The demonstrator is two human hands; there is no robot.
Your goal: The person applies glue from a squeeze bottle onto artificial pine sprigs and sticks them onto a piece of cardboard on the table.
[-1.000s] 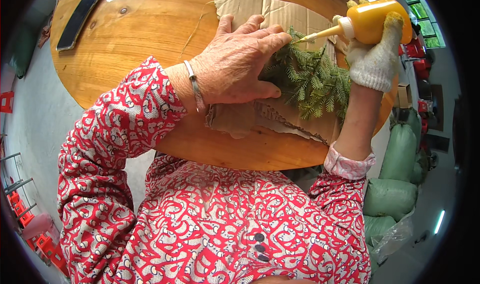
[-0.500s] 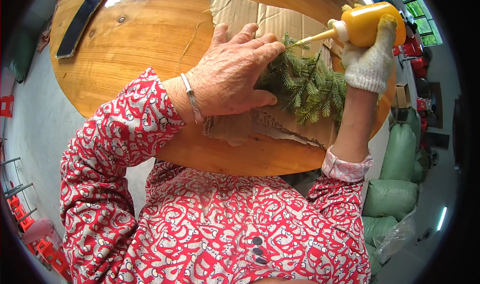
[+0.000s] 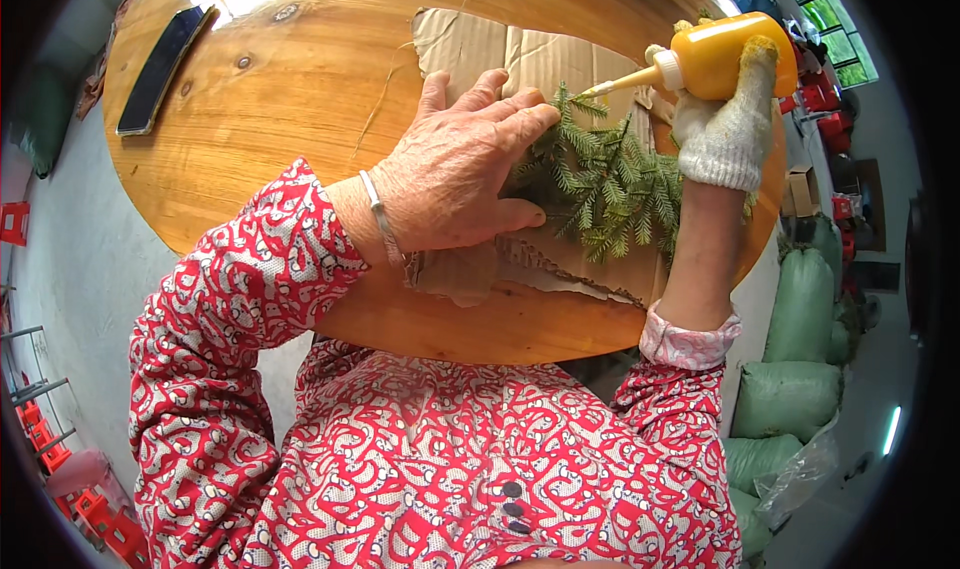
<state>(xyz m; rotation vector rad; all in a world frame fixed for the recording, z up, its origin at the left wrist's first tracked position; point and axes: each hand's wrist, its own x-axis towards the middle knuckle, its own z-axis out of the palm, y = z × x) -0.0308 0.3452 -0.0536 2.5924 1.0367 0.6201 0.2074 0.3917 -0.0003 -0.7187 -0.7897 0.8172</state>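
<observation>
My left hand (image 3: 455, 169), bare with a bracelet at the wrist, lies over the cardboard (image 3: 560, 59) with its fingers spread. Its index fingertip and thumb rest at the left edge of a green fir-like sprig (image 3: 610, 179), partly covering it. In a whitish knit glove, my right hand (image 3: 735, 124) is wrapped round a squeeze bottle (image 3: 720, 59) of yellow-orange liquid. The bottle lies tilted on its side, and its long nozzle (image 3: 615, 84) points left to the upper tip of the sprig. Whether the nozzle touches the needles, I cannot tell.
The cardboard lies on a round wooden table (image 3: 290, 99). A dark curved strip (image 3: 165, 69) lies at the far left, and a thin string (image 3: 385, 99) runs beside the cardboard. Stuffed green sacks (image 3: 790, 399) stand on the floor at right; red stools (image 3: 100, 519) are at lower left.
The whole view has shifted slightly. My left hand still lies at the sprig's left edge, and the right still holds the bottle with its nozzle by the sprig's tip.
</observation>
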